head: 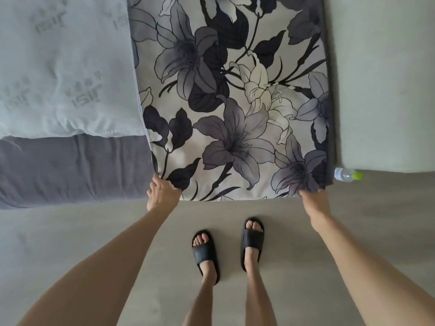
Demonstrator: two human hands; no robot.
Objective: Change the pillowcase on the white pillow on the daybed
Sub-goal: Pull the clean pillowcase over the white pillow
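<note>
I look down on a flat pillowcase printed with grey, black and cream lilies on a pale ground, spread over the grey fabric daybed with its near edge at the daybed's front edge; my left hand pinches the pillowcase's near left corner, fingers curled onto the cloth; my right hand grips the near right corner, its fingertips hidden under the hem, so I see only the back of the hand; the two hands are well apart, one at each near corner. The white pillow with faint green printed marks lies on the daybed just beside the pillowcase's left edge, which overlaps it slightly; its near edge sits back from the daybed's front edge. A clear plastic bottle with a lime-green cap lies on its side on the pale grey floor, near the pillowcase's near right corner; a pale green slab fills the right side; my feet in black slide sandals stand on the floor below the hem.
</note>
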